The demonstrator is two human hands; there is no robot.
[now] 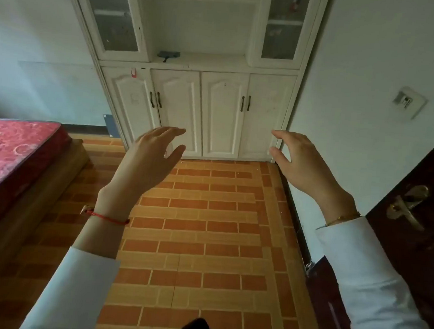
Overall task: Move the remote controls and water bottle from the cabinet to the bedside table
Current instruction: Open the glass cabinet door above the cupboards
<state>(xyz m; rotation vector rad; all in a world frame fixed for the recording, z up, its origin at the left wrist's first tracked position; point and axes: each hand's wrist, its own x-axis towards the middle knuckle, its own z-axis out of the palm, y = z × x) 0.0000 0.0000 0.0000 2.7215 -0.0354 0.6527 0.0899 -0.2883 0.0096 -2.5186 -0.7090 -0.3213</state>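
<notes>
White painted wood cabinet [222, 113]; matt tile floor [204, 241]; brass door handle [407, 205].

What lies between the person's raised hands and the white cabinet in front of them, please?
In the head view, only bare brick-pattern floor tiles lie between the open, empty left hand and right hand and the cabinet, whose lower doors are closed.

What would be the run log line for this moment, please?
left hand open, empty | right hand open, empty | cabinet doors closed

The white cabinet [197, 105] stands on the tiled floor [204, 241], with a dark blue object [168, 55] lying on its open shelf.
</notes>
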